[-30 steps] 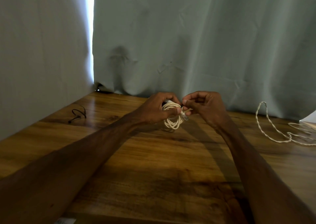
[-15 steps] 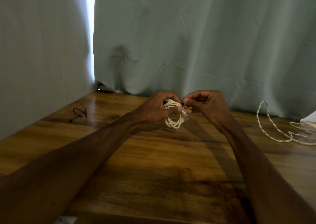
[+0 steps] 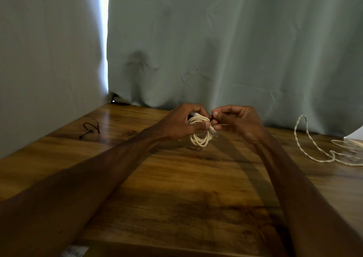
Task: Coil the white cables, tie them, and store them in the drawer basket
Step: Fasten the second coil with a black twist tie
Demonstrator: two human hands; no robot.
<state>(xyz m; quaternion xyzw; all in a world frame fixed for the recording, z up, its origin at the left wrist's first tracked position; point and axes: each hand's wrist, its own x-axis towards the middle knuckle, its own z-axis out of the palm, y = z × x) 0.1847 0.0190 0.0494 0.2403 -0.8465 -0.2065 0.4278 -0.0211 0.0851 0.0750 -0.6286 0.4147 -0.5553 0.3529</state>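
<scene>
A coiled white cable (image 3: pixel 200 137) hangs just above the wooden table (image 3: pixel 176 188), near its far edge. My left hand (image 3: pixel 182 122) grips the top of the coil, thumb pressed across the loops. My right hand (image 3: pixel 237 122) is close beside it on the right and pinches a thin tie (image 3: pixel 223 124) at the coil's upper right; a clear plug end (image 3: pixel 215 133) sticks out below my fingers. A second white cable (image 3: pixel 314 148), loose and twisted, lies on the table at the far right. No drawer basket is in view.
A small black tie (image 3: pixel 90 128) lies on the table at the far left. Grey-green curtains (image 3: pixel 216 50) hang along the table's back and left sides. A white object (image 3: pixel 355 134) shows at the right edge. A label (image 3: pixel 75 251) sits at the near edge.
Both hands stay on the coil; my right hand's fingers have shifted slightly at the tie. The coil hangs in almost the same place.
</scene>
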